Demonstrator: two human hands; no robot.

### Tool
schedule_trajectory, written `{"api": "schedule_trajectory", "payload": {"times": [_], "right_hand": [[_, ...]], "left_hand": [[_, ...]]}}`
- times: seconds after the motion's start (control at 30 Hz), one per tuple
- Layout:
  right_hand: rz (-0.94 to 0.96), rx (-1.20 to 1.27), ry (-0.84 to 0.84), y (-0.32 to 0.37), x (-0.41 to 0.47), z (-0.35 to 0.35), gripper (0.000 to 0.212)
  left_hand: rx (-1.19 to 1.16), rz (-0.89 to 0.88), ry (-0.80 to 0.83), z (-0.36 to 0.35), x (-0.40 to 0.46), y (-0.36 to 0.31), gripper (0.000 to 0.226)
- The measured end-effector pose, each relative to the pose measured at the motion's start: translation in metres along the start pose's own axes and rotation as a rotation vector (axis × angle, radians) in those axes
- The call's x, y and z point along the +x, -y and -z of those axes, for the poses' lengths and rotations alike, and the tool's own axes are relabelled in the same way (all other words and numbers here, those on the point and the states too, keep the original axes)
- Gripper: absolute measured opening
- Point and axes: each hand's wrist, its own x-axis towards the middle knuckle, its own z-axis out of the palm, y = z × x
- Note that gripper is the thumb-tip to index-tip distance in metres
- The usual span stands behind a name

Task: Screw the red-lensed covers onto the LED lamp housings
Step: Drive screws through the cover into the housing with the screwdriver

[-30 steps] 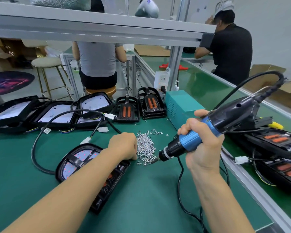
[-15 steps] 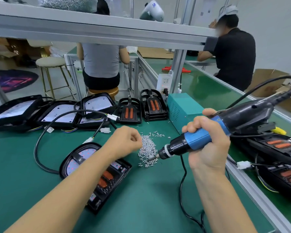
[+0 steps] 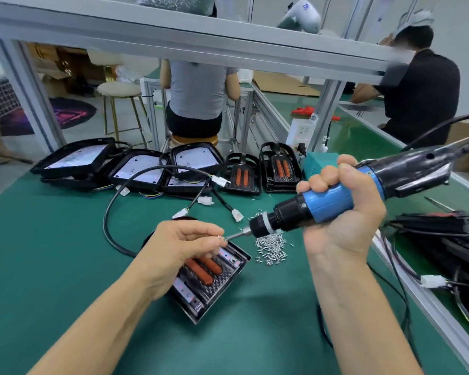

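A black lamp housing with a red-lensed cover (image 3: 209, 280) lies on the green mat in front of me. My left hand (image 3: 179, 247) hovers over its far end and pinches a small screw (image 3: 220, 237) between thumb and forefinger. The bit of a blue and black electric screwdriver (image 3: 336, 196) touches that screw. My right hand (image 3: 341, 212) is wrapped around the screwdriver's blue grip. A loose pile of silver screws (image 3: 271, 246) lies just right of the housing.
Open housings (image 3: 136, 169) with white LED boards and two red-lensed covers (image 3: 280, 169) line the back of the mat, with black cables and white connectors (image 3: 205, 200). A teal box (image 3: 313, 165) stands behind the screwdriver. More lamps (image 3: 444, 239) lie past the aluminium rail on the right. Two people sit beyond.
My left hand left the screw pile holding a screw and moved back over the housing. The screwdriver tip swung left from the pile to meet the screw.
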Motion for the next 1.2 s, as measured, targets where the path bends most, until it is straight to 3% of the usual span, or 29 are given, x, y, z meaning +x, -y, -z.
{"api": "schedule_trajectory", "payload": {"times": [0.47, 0.57, 0.7, 0.8, 0.93, 1.2], "right_hand": [[-0.032, -0.027, 0.044, -0.014, -0.006, -0.016, 0.014], [-0.058, -0.052, 0.065, -0.024, -0.008, -0.02, 0.015], [-0.108, -0.084, 0.103, -0.047, -0.011, -0.028, 0.017], [-0.142, -0.141, 0.126, -0.071, -0.017, -0.033, 0.019], [-0.128, -0.287, 0.162, -0.1, -0.025, -0.04, 0.02], [-0.091, -0.422, 0.279, -0.127, -0.03, -0.051, 0.025]], "left_hand": [[-0.013, -0.048, -0.028, 0.009, -0.016, 0.005, 0.017], [0.055, -0.078, -0.078, 0.018, -0.022, 0.004, 0.015], [0.187, -0.143, -0.352, 0.049, -0.031, 0.007, 0.024], [0.425, -0.175, -0.502, 0.066, -0.039, 0.017, 0.022], [0.703, -0.202, -0.491, 0.069, -0.046, 0.031, 0.014], [0.683, -0.225, -0.47, 0.069, -0.047, 0.045, 0.013]]}}
